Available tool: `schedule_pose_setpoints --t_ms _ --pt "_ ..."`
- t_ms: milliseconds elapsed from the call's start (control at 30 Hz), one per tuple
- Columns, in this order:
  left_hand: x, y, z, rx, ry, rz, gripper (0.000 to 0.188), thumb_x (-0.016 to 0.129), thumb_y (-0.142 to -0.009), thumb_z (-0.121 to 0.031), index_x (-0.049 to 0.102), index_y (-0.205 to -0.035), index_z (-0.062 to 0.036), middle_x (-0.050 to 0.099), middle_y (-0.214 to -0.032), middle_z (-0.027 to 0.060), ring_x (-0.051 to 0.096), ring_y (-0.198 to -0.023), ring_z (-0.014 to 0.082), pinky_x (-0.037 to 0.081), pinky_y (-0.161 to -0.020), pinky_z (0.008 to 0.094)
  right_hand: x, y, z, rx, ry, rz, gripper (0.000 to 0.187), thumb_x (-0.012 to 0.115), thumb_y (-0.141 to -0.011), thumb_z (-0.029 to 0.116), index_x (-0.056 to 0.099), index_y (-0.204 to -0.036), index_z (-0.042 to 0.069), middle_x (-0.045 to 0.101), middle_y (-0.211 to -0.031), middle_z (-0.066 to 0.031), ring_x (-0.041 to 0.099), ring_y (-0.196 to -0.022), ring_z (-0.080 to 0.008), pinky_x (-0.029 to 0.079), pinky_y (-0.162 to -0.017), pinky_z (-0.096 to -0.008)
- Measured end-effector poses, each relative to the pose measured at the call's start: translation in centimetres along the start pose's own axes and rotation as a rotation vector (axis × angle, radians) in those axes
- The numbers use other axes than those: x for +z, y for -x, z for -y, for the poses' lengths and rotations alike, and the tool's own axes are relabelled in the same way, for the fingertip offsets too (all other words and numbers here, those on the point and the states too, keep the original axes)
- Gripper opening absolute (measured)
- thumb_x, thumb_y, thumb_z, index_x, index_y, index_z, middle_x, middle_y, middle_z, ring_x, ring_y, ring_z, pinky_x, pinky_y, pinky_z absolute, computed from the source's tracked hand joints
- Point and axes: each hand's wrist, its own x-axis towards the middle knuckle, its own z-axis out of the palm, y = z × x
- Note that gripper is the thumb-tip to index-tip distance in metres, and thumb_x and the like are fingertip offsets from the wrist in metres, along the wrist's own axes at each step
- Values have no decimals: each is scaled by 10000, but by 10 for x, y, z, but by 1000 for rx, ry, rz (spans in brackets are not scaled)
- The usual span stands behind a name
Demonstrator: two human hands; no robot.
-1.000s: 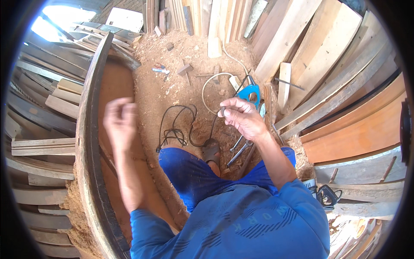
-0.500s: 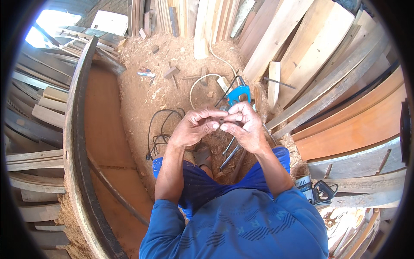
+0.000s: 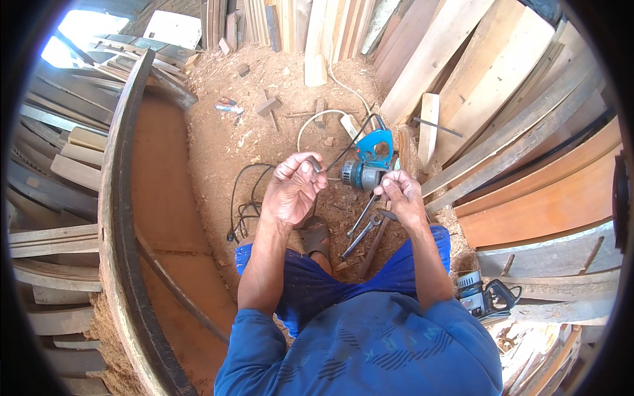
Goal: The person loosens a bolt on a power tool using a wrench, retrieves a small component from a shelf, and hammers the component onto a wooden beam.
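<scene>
My left hand (image 3: 292, 191) is raised over my lap, thumb and fingers pinching a short, dark cylindrical piece (image 3: 314, 164). To the right, my right hand (image 3: 404, 198) has its thumb and fingertips pressed together; whatever may lie between them is too small to make out. Just beyond it, a teal-and-grey corded power tool (image 3: 362, 173) with a loop handle rests on the ground. Below the hands lie a thin metal rod (image 3: 362, 216) and a wrench-like metal tool (image 3: 360, 239). A dark, pointed piece (image 3: 387, 214) shows beside my right hand's fingers.
Wood shavings cover the ground. A long curved timber frame (image 3: 113, 158) runs along my left, and planks (image 3: 475, 86) lean at the right. A black cable (image 3: 247, 191) lies coiled near my foot. A hammer-like wooden tool (image 3: 269, 106) lies ahead; a grey power tool (image 3: 487, 295) sits at right.
My hands, together before, have moved apart. The left now holds the dark cylindrical piece up; the right has shifted right and lower, leaving the power tool's body in view.
</scene>
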Motion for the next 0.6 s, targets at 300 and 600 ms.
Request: schedule_pose_setpoints --t_ms 300,600 --pt "-9 -4 -3 -13 45 -78 231 643 -918 -136 623 -1113 -12 676 -929 72 655 -766 180 532 -709 295 -67 -4 -109 322 1022 41 301 604 -876 278 644 -1010 12 710 -899 -174 684 -844 -328 517 -762 -422" --pt "-8 -2 -4 -10 32 -80 252 635 -918 -128 603 -1137 -8 682 -953 78 671 -806 193 548 -717 319 -80 16 -171 583 1489 202 352 583 -858 332 696 -1090 93 656 -1177 -185 621 -1123 -335 440 -946 -507"
